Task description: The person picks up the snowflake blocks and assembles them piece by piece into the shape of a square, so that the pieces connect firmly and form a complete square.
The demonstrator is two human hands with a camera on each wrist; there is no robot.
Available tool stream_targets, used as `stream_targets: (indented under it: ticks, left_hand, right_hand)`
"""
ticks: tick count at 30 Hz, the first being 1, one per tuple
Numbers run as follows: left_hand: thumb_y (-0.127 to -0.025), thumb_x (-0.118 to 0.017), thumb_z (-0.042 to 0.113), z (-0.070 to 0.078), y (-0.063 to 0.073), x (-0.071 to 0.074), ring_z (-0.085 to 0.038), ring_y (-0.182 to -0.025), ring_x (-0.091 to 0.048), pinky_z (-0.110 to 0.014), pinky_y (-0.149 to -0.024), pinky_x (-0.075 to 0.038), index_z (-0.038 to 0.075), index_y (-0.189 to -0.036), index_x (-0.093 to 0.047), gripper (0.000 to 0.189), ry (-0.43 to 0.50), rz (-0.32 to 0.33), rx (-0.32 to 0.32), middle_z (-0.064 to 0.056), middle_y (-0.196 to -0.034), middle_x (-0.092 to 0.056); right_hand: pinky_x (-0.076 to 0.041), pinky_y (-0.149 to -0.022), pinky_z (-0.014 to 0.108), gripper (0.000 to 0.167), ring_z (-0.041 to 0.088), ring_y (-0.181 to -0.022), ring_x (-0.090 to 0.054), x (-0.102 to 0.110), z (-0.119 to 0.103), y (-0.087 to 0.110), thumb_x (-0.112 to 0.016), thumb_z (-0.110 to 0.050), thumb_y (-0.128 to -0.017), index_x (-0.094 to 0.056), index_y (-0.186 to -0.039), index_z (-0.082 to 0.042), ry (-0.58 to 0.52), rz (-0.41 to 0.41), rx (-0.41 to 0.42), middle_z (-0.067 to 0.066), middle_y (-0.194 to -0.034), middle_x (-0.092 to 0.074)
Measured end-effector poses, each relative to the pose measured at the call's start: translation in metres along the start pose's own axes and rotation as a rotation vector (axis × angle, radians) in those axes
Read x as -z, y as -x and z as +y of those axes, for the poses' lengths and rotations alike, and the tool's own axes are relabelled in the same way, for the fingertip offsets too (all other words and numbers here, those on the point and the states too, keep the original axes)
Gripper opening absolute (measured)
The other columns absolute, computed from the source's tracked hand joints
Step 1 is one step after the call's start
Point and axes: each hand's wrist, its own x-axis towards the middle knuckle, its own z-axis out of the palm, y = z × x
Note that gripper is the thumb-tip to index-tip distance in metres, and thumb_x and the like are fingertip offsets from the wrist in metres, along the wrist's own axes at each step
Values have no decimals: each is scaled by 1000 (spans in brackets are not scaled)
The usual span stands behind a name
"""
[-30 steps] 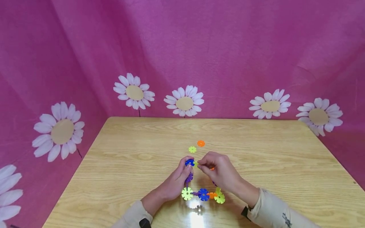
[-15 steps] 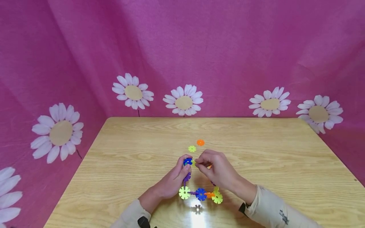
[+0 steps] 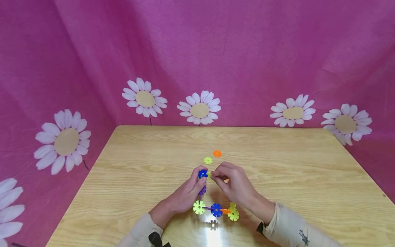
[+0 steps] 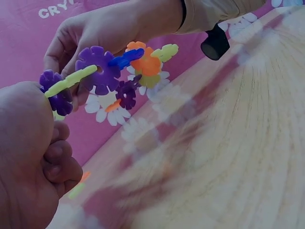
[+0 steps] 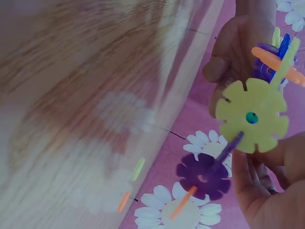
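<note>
A chain of slotted, flower-shaped plastic discs hangs between the hands in the head view. My left hand (image 3: 186, 195) grips it by a blue disc (image 3: 203, 173), with a purple disc (image 3: 202, 190) below. My right hand (image 3: 237, 183) pinches a small yellow-green disc (image 3: 208, 175) at the blue disc's right edge; fingers partly cover it. Lower in the chain are a yellow-green disc (image 3: 199, 207), a blue disc (image 3: 216, 210), an orange disc (image 3: 225, 211) and a yellow disc (image 3: 233, 214). In the right wrist view a large yellow disc (image 5: 238, 112) joins a purple disc (image 5: 202, 174).
Beyond the hands, a loose yellow-green disc (image 3: 208, 160) and an orange disc (image 3: 217, 153) lie flat on the wooden table (image 3: 148, 151). A pink curtain (image 3: 240, 58) with printed daisies surrounds the table's back and sides.
Both hands and the chain have shifted slightly left and up in the head view. The left hand's grip and the right hand's pinch look the same.
</note>
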Motion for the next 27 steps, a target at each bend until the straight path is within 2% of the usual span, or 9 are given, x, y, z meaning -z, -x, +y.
stream_targets:
  ticks: [6,11,16,19,22,27]
  left_hand:
    - [-111,-24,35,0,1,0,-8,-66,-48,-23,-64,-45,13,-142,-27,38,-14,2,16,0,-84,-49]
    - [-111,-25,32,1,0,0,-9,-66,-49,-23,-64,-45,15,-141,-29,34,-29,9,2,-1,-84,-49]
    - [-111,-25,32,0,-1,-1,-8,-66,-48,-22,-64,-44,17,-141,-29,33,-25,13,-1,0,-84,-49]
    - [-111,-24,34,-2,-2,-2,-8,-66,-48,-23,-64,-44,18,-140,-29,33,-5,15,1,0,-84,-49]
    - [-111,-22,34,-3,-2,-2,-8,-67,-47,-22,-64,-44,17,-139,-29,34,15,9,3,0,-85,-48]
    - [-111,-22,32,-3,-1,-2,-9,-68,-47,-22,-64,-44,16,-140,-29,34,25,-6,9,-1,-87,-47]
  right_hand:
    - [-56,-66,15,12,6,-73,-66,-2,0,-1,-77,7,-81,-73,-83,-4,58,-4,40,1,-82,-67]
    - [-56,-67,15,12,7,-73,-66,-2,-3,-2,-77,7,-81,-73,-83,-4,94,-6,51,1,-82,-67]
    - [-55,-66,14,10,7,-72,-63,-1,-6,0,-78,5,-81,-74,-86,-3,156,-12,57,0,-82,-66]
    - [-55,-66,15,10,7,-72,-63,-1,-5,0,-78,5,-81,-75,-86,-3,158,-9,60,0,-82,-66]
    - [-56,-67,16,10,7,-73,-65,-1,-3,0,-77,6,-82,-74,-85,-3,107,-17,29,1,-82,-66]
    - [-57,-68,16,10,6,-74,-67,0,2,0,-75,5,-84,-74,-86,-5,7,-53,-86,0,-83,-68]
